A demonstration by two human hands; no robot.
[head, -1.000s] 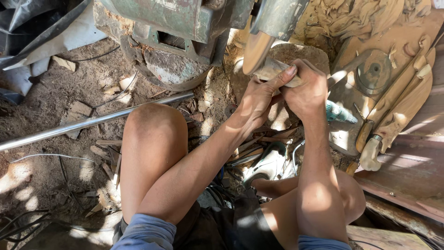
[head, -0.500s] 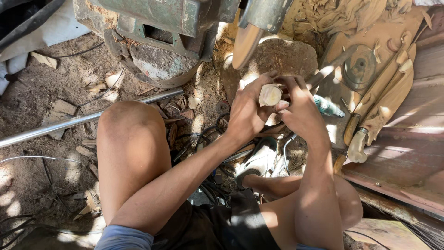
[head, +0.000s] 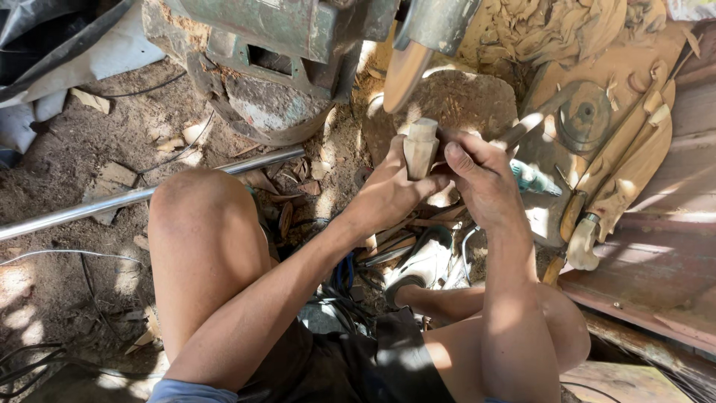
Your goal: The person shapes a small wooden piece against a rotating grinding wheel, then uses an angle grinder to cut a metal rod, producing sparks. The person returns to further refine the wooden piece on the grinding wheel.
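Sawdust-strewn dirt floor, metal pipe, dappled sunlight

- Wooden piece: pale, matt, smooth-sanded wood
- Pipe (left of frame): glossy bare metal
- Machine housing: worn painted metal, dust-caked
- Ground: rough sawdust

Left hand, right hand together, fingers curled, gripping.

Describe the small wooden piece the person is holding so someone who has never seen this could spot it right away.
Start at the green machine at the top; just below its disc, both hands meet. The left hand grips a pale carved wooden piece, upright, with the right hand beside it. Unlike the flat scraps around, it is rounded and stepped.
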